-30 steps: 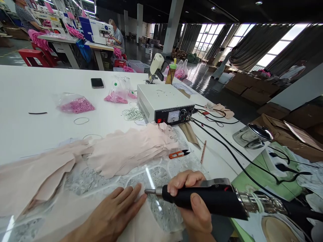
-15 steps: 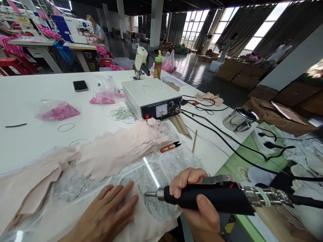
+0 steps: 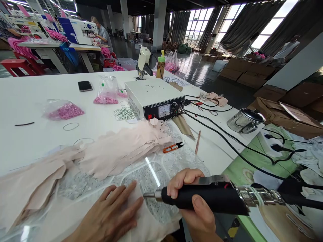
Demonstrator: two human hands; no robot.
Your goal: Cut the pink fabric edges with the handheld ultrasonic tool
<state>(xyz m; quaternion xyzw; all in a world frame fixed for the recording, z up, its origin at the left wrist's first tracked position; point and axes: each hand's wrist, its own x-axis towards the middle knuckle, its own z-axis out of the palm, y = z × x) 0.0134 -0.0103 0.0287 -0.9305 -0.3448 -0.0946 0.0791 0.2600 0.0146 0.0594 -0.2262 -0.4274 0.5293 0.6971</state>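
Left hand (image 3: 113,210): fingers slightly spread, laid on pale cloth (image 3: 151,223), seemingly keeping it flat on the speckled sheet (image 3: 181,164). Right hand (image 3: 203,215): wrapped round black tool (image 3: 219,198), apparently aiming its metal tip (image 3: 149,195) at the cloth's edge; contact unclear.

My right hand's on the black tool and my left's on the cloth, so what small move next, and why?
I'd probably ease the metal tip along the edge of the pale cloth: the left hand lies spread on that cloth, and the right hand grips the black tool with its tip at or very near that edge. Whether they touch, I can't tell.
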